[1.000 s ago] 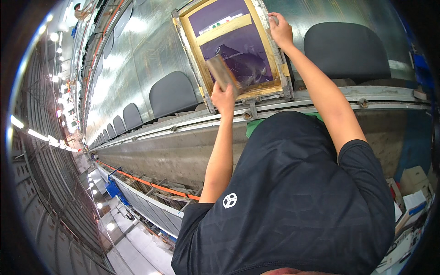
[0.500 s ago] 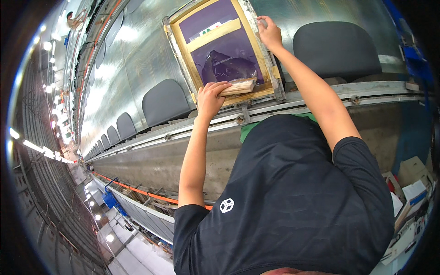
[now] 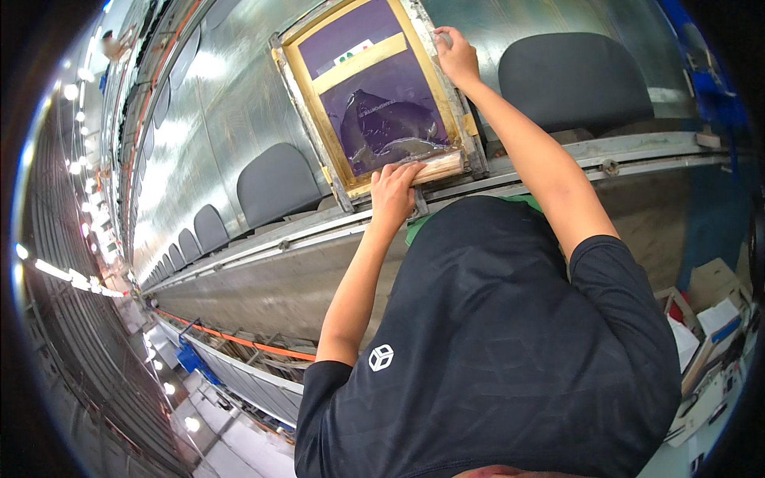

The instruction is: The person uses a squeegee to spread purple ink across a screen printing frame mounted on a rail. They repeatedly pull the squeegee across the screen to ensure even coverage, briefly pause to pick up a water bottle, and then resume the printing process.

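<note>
A printing frame [image 3: 307,111] with purple mesh [image 3: 339,36] and yellow tape lies on the metal bench. Dark, glossy ink [image 3: 382,119] covers part of the mesh's nearer half. My left hand [image 3: 392,193] is closed on a wooden squeegee [image 3: 438,169], lying crosswise along the frame's near edge. At the frame's upper right edge, my right hand [image 3: 459,60] grips with bent fingers. The frame sits between grey curved panels [image 3: 275,187] on the bench.
More grey panels [image 3: 209,227] run leftward along the long bench, with a metal rail [image 3: 661,149] along its near side. Another person [image 3: 115,48] stands far off at the upper left. Boxes and papers [image 3: 713,319] lie at the lower right. An orange strip [image 3: 263,345] runs behind me.
My left hand has swung the squeegee from upright over the mesh to crosswise at the near edge. My right hand stays on the frame. The whole view has shifted slightly.
</note>
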